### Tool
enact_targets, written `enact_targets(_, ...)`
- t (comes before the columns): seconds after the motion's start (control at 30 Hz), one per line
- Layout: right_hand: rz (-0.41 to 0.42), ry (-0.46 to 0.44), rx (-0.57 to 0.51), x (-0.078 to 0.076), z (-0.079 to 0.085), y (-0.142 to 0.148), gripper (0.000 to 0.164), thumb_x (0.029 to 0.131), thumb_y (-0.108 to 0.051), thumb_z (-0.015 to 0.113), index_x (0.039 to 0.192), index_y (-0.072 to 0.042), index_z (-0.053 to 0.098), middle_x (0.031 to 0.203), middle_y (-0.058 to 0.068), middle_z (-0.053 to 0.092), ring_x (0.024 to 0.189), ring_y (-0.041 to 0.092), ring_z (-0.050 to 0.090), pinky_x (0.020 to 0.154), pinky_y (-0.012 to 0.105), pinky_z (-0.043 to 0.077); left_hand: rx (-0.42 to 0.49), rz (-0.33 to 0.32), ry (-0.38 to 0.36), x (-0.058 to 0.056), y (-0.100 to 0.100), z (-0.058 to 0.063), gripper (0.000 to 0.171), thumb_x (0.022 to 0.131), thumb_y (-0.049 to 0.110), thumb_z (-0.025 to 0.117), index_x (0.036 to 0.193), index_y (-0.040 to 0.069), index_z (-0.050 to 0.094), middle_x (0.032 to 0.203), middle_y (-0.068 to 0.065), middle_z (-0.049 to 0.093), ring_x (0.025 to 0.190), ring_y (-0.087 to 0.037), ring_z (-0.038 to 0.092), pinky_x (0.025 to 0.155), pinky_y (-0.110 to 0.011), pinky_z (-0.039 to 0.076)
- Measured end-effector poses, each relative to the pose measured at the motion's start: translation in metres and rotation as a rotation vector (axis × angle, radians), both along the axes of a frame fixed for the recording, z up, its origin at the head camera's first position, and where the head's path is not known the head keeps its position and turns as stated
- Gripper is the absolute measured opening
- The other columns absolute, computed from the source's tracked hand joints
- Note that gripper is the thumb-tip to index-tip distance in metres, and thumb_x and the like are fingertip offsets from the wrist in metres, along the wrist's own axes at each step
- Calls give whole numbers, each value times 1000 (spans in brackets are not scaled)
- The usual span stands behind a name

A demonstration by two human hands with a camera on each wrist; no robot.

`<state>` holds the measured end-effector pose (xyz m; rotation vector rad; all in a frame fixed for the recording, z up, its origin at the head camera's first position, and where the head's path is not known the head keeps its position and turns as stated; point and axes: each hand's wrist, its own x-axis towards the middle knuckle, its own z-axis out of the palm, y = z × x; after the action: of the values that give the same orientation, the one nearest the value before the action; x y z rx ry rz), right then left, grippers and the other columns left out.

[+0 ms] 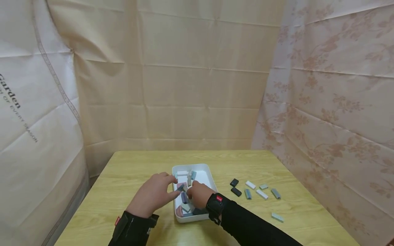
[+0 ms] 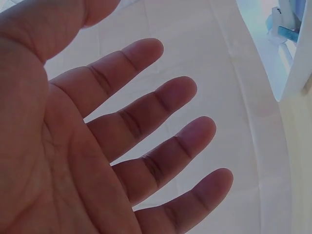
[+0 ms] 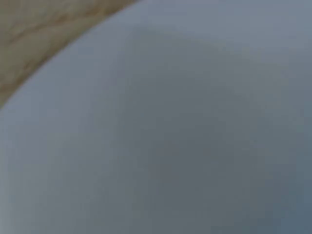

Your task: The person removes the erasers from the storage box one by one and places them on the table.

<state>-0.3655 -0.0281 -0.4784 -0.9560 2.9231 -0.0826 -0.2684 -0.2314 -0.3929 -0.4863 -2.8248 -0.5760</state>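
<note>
A white tray on the table holds several small rectangular blocks in pink, grey, white and blue, among them a dark purple block and a pink block. My right hand reaches down into the tray, its fingertips among the blocks; whether they pinch one is hidden. At the tray's left edge hovers my left hand, thumb and index finger apart near a dark grey block. In the left wrist view, the left hand shows spread, nearly straight fingers with nothing in the palm. The right wrist view is blurred, mostly pale grey.
Right of the tray, several blocks lie loose on the wooden table: black blocks, white blocks, grey-blue blocks, and a pale block nearer the front. Beige cloth hangs behind the table.
</note>
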Motion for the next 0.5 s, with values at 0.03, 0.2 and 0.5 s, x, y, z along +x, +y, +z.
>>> enact_targets(0.03, 8, 9, -8, 0, -1, 1, 15, 89, -11, 80, 98, -23, 80, 93, -5, 55, 73, 9, 52, 65, 26, 45, 1, 0, -3, 0, 0, -1, 24, 91, 35, 82, 108, 18, 80, 106, 1, 74, 93, -16, 66, 87, -44, 58)
enact_targets(0.2, 0, 28, -41, 5, 0, 1, 17, 89, -10, 79, 101, -22, 80, 94, -2, 57, 73, 9, 52, 64, 25, 45, 6, 1, -31, -1, 1, -7, 25, 91, 37, 81, 109, 19, 79, 109, 0, 74, 97, -17, 67, 90, -47, 59)
enact_targets(0.5, -10, 29, -100, 17, 4, -6, 11, 78, -20, 89, 80, -22, 78, 90, -3, 54, 71, 8, 51, 61, 26, 43, 12, 6, -66, -2, 4, -14, 30, 90, 41, 82, 111, 20, 79, 111, 0, 73, 101, -19, 67, 92, -48, 58)
